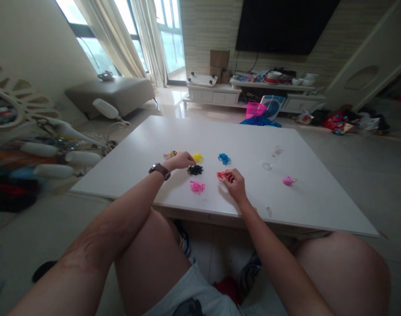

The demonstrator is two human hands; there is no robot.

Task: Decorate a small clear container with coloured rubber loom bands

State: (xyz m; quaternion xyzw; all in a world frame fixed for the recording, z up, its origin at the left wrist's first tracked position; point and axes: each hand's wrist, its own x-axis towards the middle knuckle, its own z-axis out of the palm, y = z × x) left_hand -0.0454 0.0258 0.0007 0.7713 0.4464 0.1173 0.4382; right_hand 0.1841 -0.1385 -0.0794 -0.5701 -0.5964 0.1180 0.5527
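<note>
Small piles of what look like rubber bands, sorted by colour, lie on the white table. My left hand [183,159], with a dark watch on its wrist, hovers at the back edge of the black pile [195,170]; its fingertips are pinched, and what they hold is too small to make out. My right hand [234,181] curls over the red pile [221,175], thumb and fingers closed on some red bands. Around them sit a yellow pile [198,157], a blue pile [224,158] and a pink pile [197,187]. A multicoloured heap [170,154] is partly hidden behind my left hand.
To the right on the table [319,206] lie a pink pouch-like item [288,181], a clear ring [266,166], a clear plastic piece [277,150] and a small clear bit [269,211] near the front edge. A pink basket [255,109] stands beyond the far edge.
</note>
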